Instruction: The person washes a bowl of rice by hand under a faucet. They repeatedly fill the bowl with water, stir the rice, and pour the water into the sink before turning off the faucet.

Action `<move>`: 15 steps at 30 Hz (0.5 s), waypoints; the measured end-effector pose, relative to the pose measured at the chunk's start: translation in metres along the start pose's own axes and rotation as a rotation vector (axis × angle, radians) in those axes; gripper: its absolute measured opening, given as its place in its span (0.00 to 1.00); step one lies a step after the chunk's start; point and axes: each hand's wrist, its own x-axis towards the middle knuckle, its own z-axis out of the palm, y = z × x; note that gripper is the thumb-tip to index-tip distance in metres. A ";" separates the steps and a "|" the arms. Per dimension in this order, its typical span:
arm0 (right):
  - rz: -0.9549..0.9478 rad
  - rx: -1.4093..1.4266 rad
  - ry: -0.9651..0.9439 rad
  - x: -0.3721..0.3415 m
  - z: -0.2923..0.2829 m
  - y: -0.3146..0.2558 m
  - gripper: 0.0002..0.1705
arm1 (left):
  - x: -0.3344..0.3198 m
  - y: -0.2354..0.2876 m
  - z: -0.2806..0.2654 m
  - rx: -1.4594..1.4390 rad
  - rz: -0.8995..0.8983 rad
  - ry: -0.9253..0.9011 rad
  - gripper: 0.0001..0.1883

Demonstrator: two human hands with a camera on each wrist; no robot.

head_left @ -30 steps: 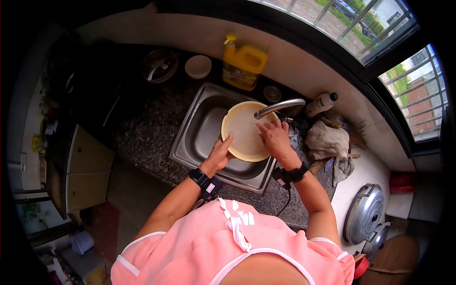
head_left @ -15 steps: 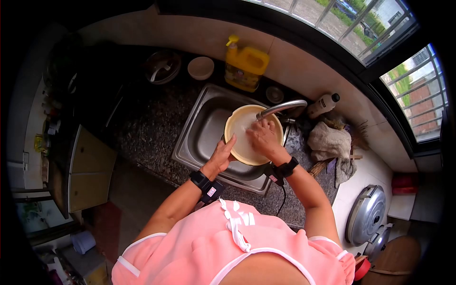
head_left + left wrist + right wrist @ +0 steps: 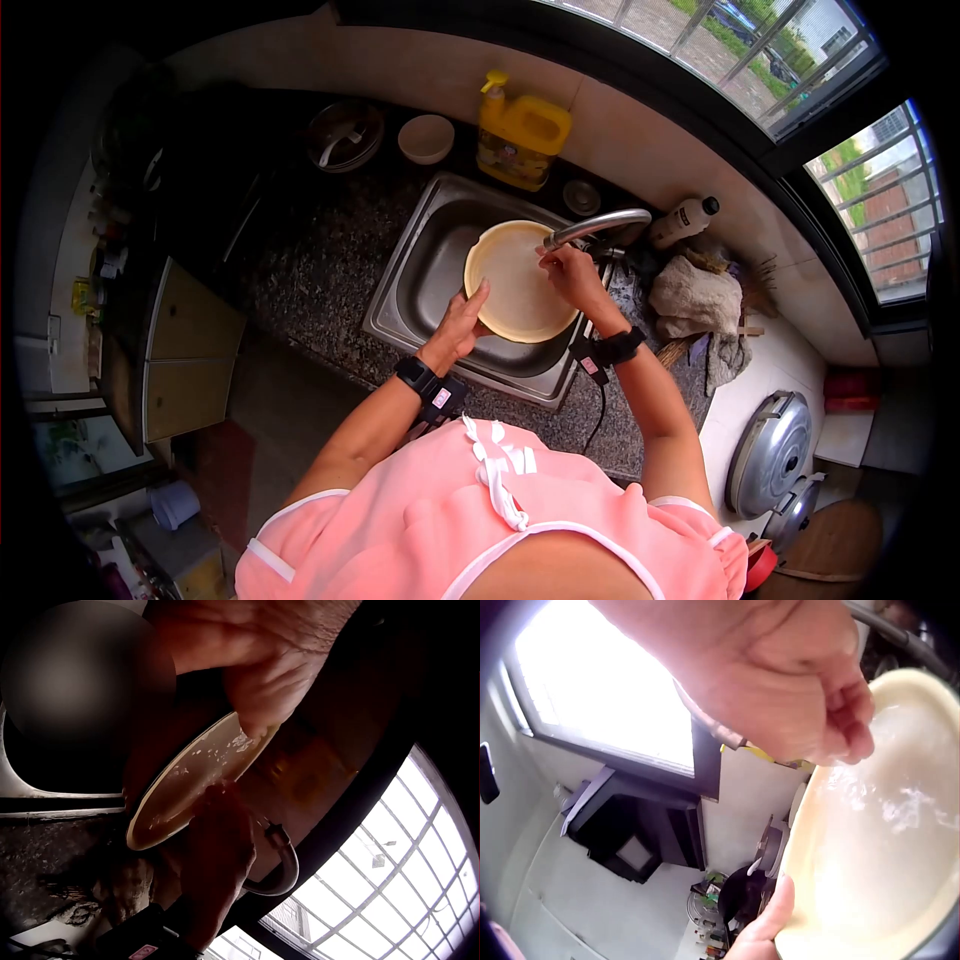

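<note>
A pale yellow bowl (image 3: 515, 305) of cloudy water is held over the steel sink (image 3: 415, 285). My left hand (image 3: 458, 328) grips its near-left rim, thumb over the edge and the other fingers hidden beneath. My right hand (image 3: 575, 280) hovers over the bowl's right side, just below the spout of the faucet (image 3: 610, 220). Its fingers (image 3: 855, 735) are curled together at the water's surface, with nothing showing between them. Ripples catch the light on the water in the right wrist view, where the left thumb (image 3: 776, 907) also shows on the rim.
Behind the sink stand a yellow jug (image 3: 522, 140) and a white bowl (image 3: 426, 140). A white bottle (image 3: 685, 222) and a crumpled grey cloth (image 3: 695, 298) lie right of the faucet. Metal lids (image 3: 770, 455) rest farther right. A barred window (image 3: 875, 200) rises beyond.
My right hand dipped into the middle of the bowl, then drew back right toward the faucet, its fingers now curled. The left hand keeps its grip on the rim.
</note>
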 end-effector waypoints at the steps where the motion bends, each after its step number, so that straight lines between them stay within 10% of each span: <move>1: 0.098 0.306 -0.010 0.003 0.008 0.006 0.12 | 0.002 -0.003 -0.001 -0.020 0.011 -0.005 0.26; 3: 0.292 0.917 -0.033 0.011 0.025 0.008 0.12 | 0.006 -0.010 -0.004 -0.061 0.035 -0.013 0.26; 9: 0.478 1.160 -0.182 0.017 0.021 -0.015 0.13 | 0.009 -0.015 -0.006 -0.069 0.034 -0.051 0.28; 15: -0.209 0.062 0.033 -0.003 0.016 -0.015 0.09 | 0.005 -0.003 0.000 -0.002 0.111 -0.012 0.25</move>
